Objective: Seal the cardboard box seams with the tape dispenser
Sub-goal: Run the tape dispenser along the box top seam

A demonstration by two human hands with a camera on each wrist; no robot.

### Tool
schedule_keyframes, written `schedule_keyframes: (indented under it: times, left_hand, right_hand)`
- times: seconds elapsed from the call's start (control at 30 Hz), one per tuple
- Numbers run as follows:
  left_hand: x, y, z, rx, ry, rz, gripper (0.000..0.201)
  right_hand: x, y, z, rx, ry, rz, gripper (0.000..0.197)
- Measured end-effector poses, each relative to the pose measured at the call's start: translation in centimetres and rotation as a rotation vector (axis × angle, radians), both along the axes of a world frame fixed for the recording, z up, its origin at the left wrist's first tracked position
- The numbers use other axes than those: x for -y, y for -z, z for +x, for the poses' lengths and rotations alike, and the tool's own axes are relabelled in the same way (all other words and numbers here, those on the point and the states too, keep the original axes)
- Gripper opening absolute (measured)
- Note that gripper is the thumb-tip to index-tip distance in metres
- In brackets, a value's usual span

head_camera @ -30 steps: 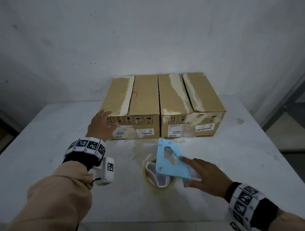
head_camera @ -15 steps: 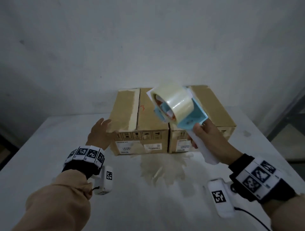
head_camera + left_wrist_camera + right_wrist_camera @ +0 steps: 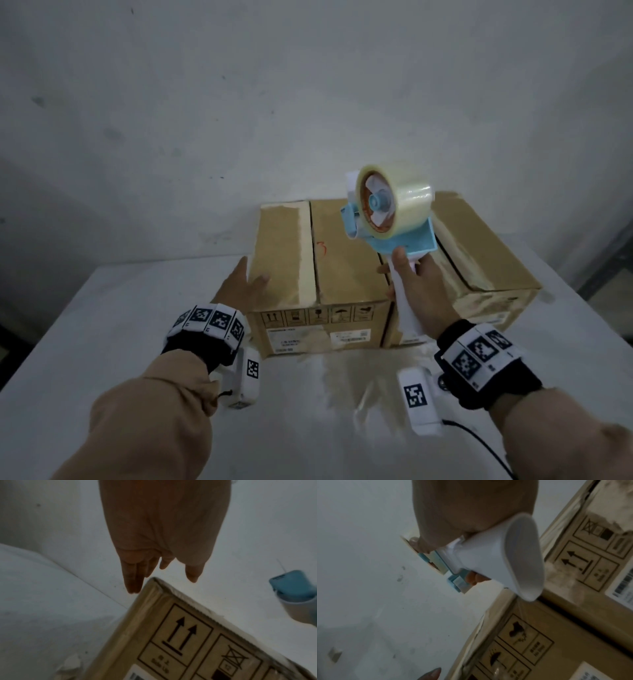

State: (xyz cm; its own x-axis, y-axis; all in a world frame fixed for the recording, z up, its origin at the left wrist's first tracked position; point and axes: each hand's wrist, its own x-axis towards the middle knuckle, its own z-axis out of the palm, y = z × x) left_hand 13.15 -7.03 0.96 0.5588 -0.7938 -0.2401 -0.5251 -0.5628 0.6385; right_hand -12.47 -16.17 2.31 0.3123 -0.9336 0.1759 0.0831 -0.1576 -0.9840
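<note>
Two brown cardboard boxes stand side by side at the back of the white table, the left box (image 3: 308,260) and the right box (image 3: 486,253). My right hand (image 3: 416,284) grips the white handle of a blue tape dispenser (image 3: 394,219) with a clear tape roll, held in the air above the gap between the boxes. In the right wrist view the dispenser's handle (image 3: 501,561) fills the middle, with my right hand (image 3: 467,520) wrapped round it. My left hand (image 3: 245,284) lies flat with straight fingers on the left box's near left corner; the left hand (image 3: 159,547) hovers by the corner of the left box (image 3: 171,635).
The white table (image 3: 102,325) has a torn, stained patch (image 3: 352,383) in front of the boxes. A grey wall rises right behind the boxes. The table's right edge (image 3: 582,301) drops off beside the right box.
My right hand has lifted the tape dispenser off the table, turned it roll-up and carried it over the boxes. The view has moved closer. The left hand stays at the left box's corner.
</note>
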Motion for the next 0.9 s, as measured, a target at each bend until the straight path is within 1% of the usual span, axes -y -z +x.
schedule_keyframes:
  times: [0.1, 0.13, 0.17, 0.2, 0.27, 0.3, 0.33, 0.4, 0.47, 0.57, 0.6, 0.67, 0.73, 0.8, 0.87, 0.9]
  left_hand:
    - [0.8, 0.7, -0.2, -0.006, -0.014, 0.122, 0.068]
    - [0.9, 1.0, -0.2, 0.000, -0.021, 0.135, 0.068]
    - [0.9, 1.2, -0.3, -0.004, -0.027, 0.135, 0.067]
    - [0.7, 1.3, -0.6, -0.010, -0.032, 0.130, 0.066]
    - [0.0, 1.5, -1.3, -0.013, -0.033, 0.118, 0.067]
    - [-0.5, 1.6, -1.7, -0.015, -0.035, 0.113, 0.068]
    - [-1.1, 1.8, -2.1, -0.020, -0.042, 0.102, 0.069]
    - [-2.8, 1.8, -3.2, -0.035, -0.075, 0.064, 0.072]
    - [-4.9, 1.6, -4.6, -0.049, -0.111, 0.033, 0.077]
    - [-7.8, 0.5, -6.7, -0.082, -0.106, 0.091, 0.086]
    - [-8.2, 0.1, -7.0, -0.077, -0.090, 0.126, 0.087]
    - [-8.6, -0.7, -6.2, -0.003, -0.073, 0.188, 0.083]
    - [-7.8, -1.4, -3.9, 0.134, -0.100, 0.189, 0.072]
    - [-6.2, -1.8, -1.0, 0.241, -0.140, 0.112, 0.067]
    - [-4.1, -1.6, 2.3, 0.293, -0.139, 0.052, 0.066]
    - [-3.1, -1.3, 3.8, 0.304, -0.117, 0.059, 0.066]
  right_hand:
    - [0.1, 1.6, 1.1, -0.014, 0.070, -0.051, 0.034]
    - [0.1, 2.2, 1.4, -0.005, 0.086, -0.058, 0.031]
    - [0.0, 2.6, 1.5, -0.005, 0.095, -0.065, 0.034]
    - [-0.1, 3.1, 1.6, -0.009, 0.102, -0.077, 0.045]
    - [-0.3, 3.5, 1.8, -0.037, 0.112, -0.099, 0.078]
    - [-0.4, 3.6, 1.8, -0.056, 0.110, -0.105, 0.087]
    - [-0.4, 3.6, 1.9, -0.069, 0.108, -0.105, 0.087]
    - [-0.3, 3.6, 2.0, -0.105, 0.087, -0.103, 0.082]
    - [-0.2, 3.7, 1.8, -0.143, 0.060, -0.129, 0.083]
    - [0.0, 3.6, 1.4, -0.162, 0.009, -0.159, 0.094]
    - [0.1, 3.6, 1.3, -0.156, -0.008, -0.162, 0.091]
    - [-0.1, 3.5, 1.3, -0.126, -0.041, -0.152, 0.077]
    - [-0.6, 3.2, 1.4, -0.125, -0.067, -0.139, 0.063]
    - [-1.1, 3.0, 1.3, -0.140, -0.075, -0.146, 0.063]
    - [-1.5, 2.8, 1.1, -0.127, -0.074, -0.152, 0.068]
    - [-1.7, 2.8, 1.0, -0.108, -0.080, -0.159, 0.073]
